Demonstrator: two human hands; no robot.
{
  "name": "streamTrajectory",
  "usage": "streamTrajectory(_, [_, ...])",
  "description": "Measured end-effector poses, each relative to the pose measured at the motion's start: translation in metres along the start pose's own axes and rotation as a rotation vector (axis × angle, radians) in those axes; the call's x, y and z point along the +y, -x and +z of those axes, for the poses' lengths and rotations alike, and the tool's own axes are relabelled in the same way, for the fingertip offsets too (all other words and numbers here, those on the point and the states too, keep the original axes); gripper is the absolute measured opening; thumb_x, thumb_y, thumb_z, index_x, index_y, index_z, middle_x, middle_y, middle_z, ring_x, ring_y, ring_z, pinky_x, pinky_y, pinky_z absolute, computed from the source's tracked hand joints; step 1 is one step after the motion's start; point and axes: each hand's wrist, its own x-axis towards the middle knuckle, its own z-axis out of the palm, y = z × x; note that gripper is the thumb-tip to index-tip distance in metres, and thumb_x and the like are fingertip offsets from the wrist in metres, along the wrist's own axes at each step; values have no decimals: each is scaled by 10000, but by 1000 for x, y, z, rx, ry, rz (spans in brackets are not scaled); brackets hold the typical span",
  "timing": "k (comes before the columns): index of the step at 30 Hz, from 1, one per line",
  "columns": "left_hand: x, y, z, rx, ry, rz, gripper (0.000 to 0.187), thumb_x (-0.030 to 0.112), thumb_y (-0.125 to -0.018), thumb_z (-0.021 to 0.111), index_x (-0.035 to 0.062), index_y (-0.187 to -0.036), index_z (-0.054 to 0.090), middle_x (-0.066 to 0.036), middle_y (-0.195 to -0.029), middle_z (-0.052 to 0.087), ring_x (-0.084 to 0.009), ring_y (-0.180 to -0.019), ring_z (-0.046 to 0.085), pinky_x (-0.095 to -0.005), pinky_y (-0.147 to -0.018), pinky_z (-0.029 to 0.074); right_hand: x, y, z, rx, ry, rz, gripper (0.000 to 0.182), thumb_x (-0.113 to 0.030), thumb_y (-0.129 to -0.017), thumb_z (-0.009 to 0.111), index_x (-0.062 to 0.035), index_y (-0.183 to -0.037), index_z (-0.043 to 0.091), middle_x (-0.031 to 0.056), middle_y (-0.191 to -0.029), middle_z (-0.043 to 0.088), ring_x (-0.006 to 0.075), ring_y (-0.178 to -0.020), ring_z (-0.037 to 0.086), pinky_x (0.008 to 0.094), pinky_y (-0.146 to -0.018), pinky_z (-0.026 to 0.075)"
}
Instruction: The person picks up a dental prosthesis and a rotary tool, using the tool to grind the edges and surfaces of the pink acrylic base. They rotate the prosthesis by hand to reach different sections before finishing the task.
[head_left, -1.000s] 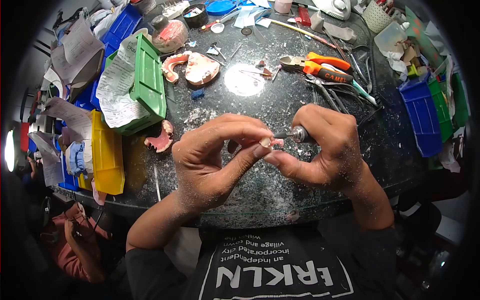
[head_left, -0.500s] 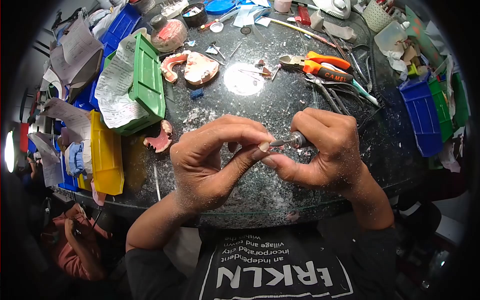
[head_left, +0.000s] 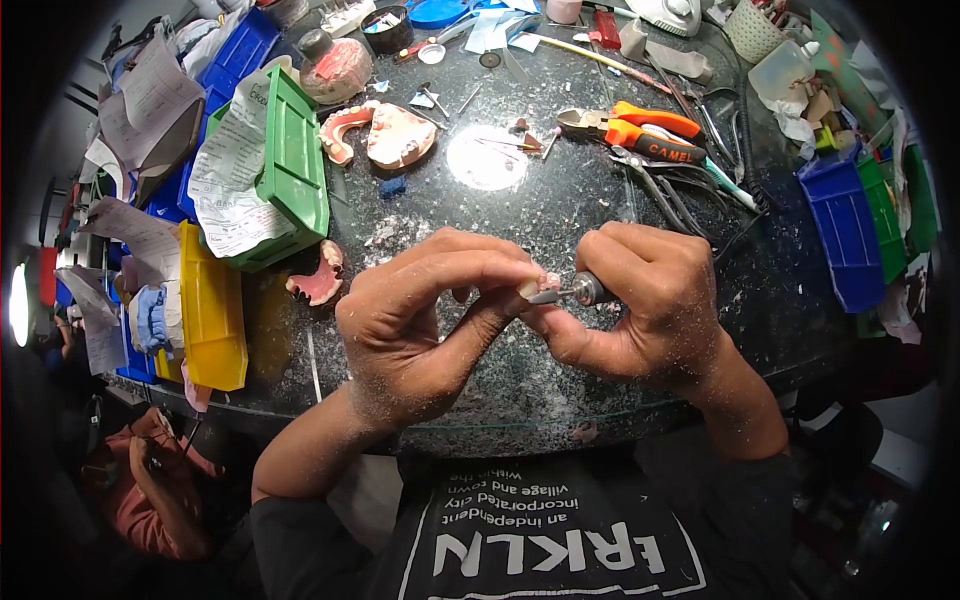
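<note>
My left hand (head_left: 420, 330) is closed in a pinch on a small denture piece (head_left: 549, 281), with white tooth and pink base showing at the fingertips; most of it is hidden. In my right hand (head_left: 650, 300) is a rotary handpiece (head_left: 590, 289), its metal nose pointing left. The grey bur (head_left: 543, 297) lies against or very near the denture piece. My right thumb reaches across below the bur to the left fingertips. Pale dust coats both hands.
White grindings cover the dark table (head_left: 520, 400). On the left lie a pink denture (head_left: 318, 275), a green bin (head_left: 298, 165) and a yellow bin (head_left: 212, 310). Dental casts (head_left: 400, 137) stand behind, orange-handled pliers (head_left: 650, 130) at back right. Another person (head_left: 150, 480) sits lower left.
The bur has shifted slightly left and toward me at the fingertips. More of the pink base shows behind it. Both hands have moved only a little.
</note>
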Motion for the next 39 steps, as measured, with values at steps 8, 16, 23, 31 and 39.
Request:
streamTrajectory(8, [-1, 1, -1, -3, -60, 31, 296, -134, -780, 703, 10, -1038, 714, -119, -980, 720, -129, -852, 661, -228, -667, 485, -1, 0, -2, -21, 35, 21, 522, -559, -802, 716, -78, -666, 563, 29, -537, 483, 171, -432, 525, 336, -403, 413])
streamTrajectory(16, [0, 0, -2, -14, -131, 39, 302, -140, -777, 690, 2, -1043, 709, -128, -976, 717, -135, -839, 659, -230, -683, 498, -2, -1, -4, -35, 37, 21, 492, -528, -805, 715, -72, -696, 568, 38, -562, 494, 180, -456, 544, 338, -422, 428])
streamTrajectory(23, [3, 4, 5, 9, 88, -73, 277, -144, -841, 629, -22, -1086, 674, -139, -1066, 672, -134, -926, 637, -251, -782, 505, 0, -3, 4, 151, -179, -135, 209, -227, -851, 717, -49, -917, 628, 46, -631, 553, 204, -515, 586, 339, -474, 468])
streamTrajectory(31, [4, -4, -16, -113, 219, -206, 432, 278, -912, 637, -75, -1160, 615, -184, -1036, 651, -237, -1029, 631, -393, -904, 517, 7, -4, -6, 80, -371, -202, 187, -66, -777, 717, -27, -954, 674, 56, -683, 648, 158, -498, 587, 286, -457, 432])
streamTrajectory(39, [4, -11, -23, -400, 540, -433, 620, 230, -810, 730, -88, -1313, 558, -193, -1194, 663, -220, -1109, 626, -362, -989, 479, 13, -7, -15, 23, -490, -267, 214, -54, -739, 749, -12, -946, 708, 44, -695, 673, 120, -464, 535, 265, -423, 382])
